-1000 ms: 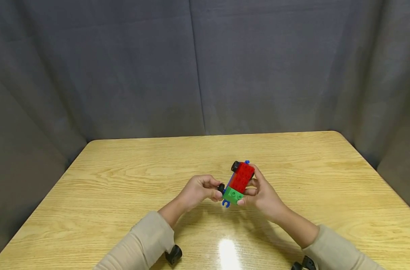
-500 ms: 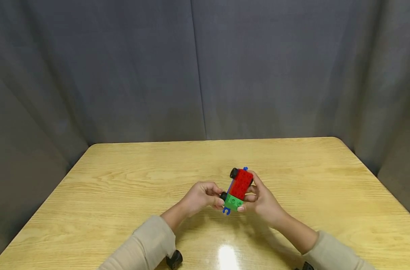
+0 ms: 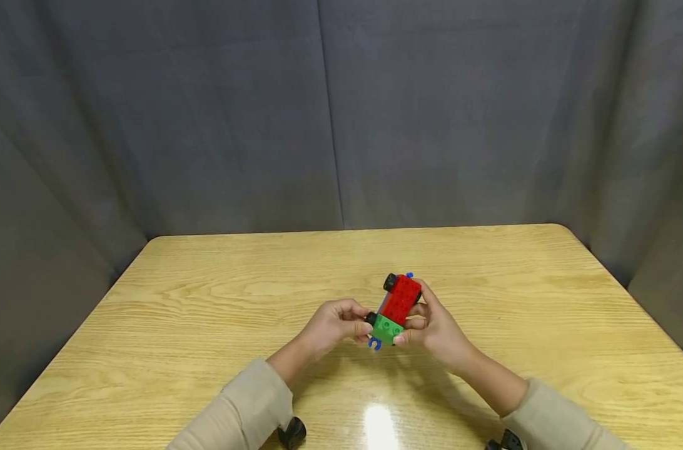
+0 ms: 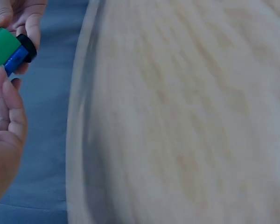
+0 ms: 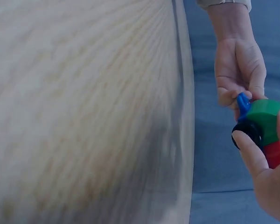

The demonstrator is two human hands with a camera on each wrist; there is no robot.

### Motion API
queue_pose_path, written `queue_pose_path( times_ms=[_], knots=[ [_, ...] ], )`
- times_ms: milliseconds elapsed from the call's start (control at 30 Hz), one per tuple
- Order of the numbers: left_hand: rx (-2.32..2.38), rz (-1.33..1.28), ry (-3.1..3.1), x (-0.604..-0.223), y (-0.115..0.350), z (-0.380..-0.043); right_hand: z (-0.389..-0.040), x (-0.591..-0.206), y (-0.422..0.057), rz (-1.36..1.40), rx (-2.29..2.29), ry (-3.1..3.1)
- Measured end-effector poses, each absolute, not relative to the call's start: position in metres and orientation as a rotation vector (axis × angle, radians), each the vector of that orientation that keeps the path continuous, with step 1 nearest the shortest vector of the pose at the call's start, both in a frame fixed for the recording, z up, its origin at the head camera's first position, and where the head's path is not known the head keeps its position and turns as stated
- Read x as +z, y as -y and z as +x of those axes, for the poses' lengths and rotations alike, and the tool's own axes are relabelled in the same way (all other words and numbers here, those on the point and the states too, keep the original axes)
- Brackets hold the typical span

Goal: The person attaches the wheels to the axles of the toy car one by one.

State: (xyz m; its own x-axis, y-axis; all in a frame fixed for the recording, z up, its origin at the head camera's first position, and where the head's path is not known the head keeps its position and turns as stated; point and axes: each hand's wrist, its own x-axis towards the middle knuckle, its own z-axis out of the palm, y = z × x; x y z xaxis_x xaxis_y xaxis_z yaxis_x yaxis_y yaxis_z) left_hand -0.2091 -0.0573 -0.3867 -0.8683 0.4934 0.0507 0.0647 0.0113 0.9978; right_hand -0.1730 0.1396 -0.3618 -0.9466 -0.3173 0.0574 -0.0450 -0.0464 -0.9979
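Above the middle of the table, both hands hold a toy car of building bricks, tilted. It has a red brick [image 3: 401,301], a green brick [image 3: 386,329] at its near end and a blue base with a hook [image 3: 374,344]. My right hand [image 3: 441,328] grips the car from its right side. With thumb and fingers, my left hand [image 3: 331,329] pinches a black wheel [image 3: 371,319] against the green end. Another black wheel [image 3: 389,282] sits at the far left corner. In the right wrist view, a finger touches a black wheel [image 5: 247,133] beside the green brick [image 5: 266,116].
A loose black wheel [image 3: 293,432] lies by the left sleeve on the wooden table [image 3: 206,275]. More black wheel pieces [image 3: 511,440] lie by the right sleeve, partly cut off by the frame's bottom edge. Grey curtains [image 3: 234,125] stand behind and at the sides.
The left hand's wheel has moved right, from a small gap beside the green brick to close against it. The right hand keeps its grip on the car.
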Motion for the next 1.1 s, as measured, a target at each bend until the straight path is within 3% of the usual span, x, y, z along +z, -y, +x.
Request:
queue_pose_path(
  times_ms=[633, 1100],
  knots=[
    [2.001, 0.416, -1.912, -0.374, 0.056, -0.208, -0.184, -0.364, -0.135, -0.312, -2.133, -2.134],
    [1.969, 0.442, -1.961, -0.376, 0.057, -0.208, -0.182, -0.365, -0.142, -0.281, -2.098, -2.156]
  ],
)
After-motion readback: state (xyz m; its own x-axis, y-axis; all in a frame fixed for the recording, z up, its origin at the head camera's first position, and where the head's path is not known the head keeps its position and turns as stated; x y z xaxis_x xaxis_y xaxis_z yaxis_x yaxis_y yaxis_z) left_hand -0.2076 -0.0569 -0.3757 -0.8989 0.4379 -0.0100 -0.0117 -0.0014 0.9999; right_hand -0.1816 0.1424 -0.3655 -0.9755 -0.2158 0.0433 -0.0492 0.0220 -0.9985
